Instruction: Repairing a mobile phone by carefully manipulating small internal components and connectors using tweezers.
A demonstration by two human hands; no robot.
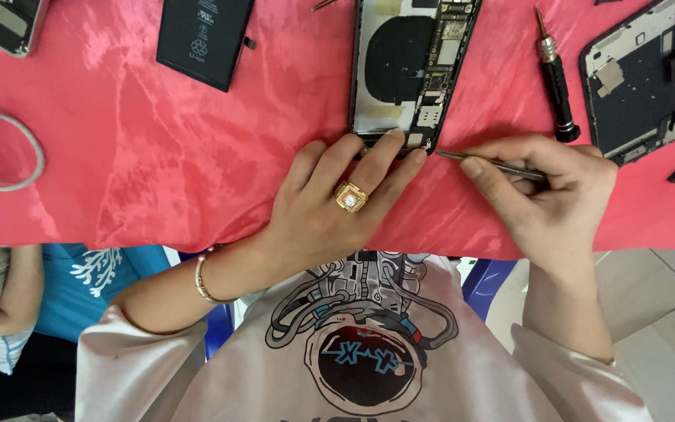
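The opened phone (414,70) lies at the far middle of the red-covered counter (158,156). The left hand (337,203) rests spread, fingertips pressing its near edge. The right hand (548,195) pinches tweezers (494,162), tip just beside the phone's near right corner. A screwdriver (555,78) lies right; a battery (203,39) lies well apart to the left, bare cloth between.

red cloth (158,156), black battery (203,39), gold ring (351,196) (pale stone)

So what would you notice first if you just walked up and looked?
Probably the bright red cloth over the whole table, then the opened phone at top centre with its insides showing. The left hand, wearing a big gold ring, steadies the phone's lower edge, while the right hand points thin metal tweezers at it.
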